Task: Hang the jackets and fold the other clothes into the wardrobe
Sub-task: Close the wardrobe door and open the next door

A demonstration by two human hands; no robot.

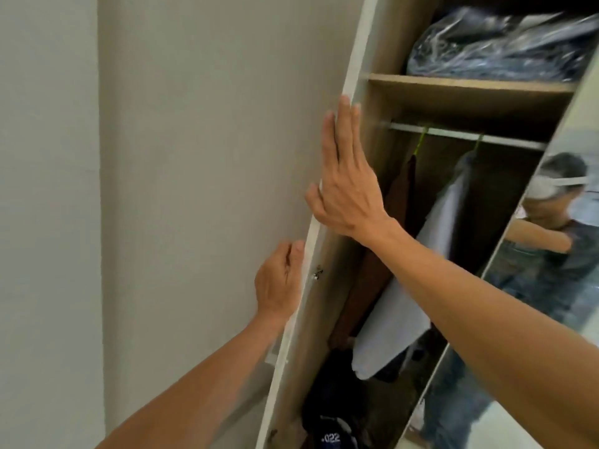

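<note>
One door (354,61) edge: R hand (345,186) flat on it, L hand (279,280) gripping; dark garment (329,429) reads "022".

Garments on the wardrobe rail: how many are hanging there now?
2. A brown garment hangs near the left end of the metal rail. A pale grey garment hangs to its right. The mirrored door may hide more further right.

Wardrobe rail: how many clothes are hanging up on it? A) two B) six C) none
A: two green hangers on the rail carry a brown garment and a pale garment.
</note>
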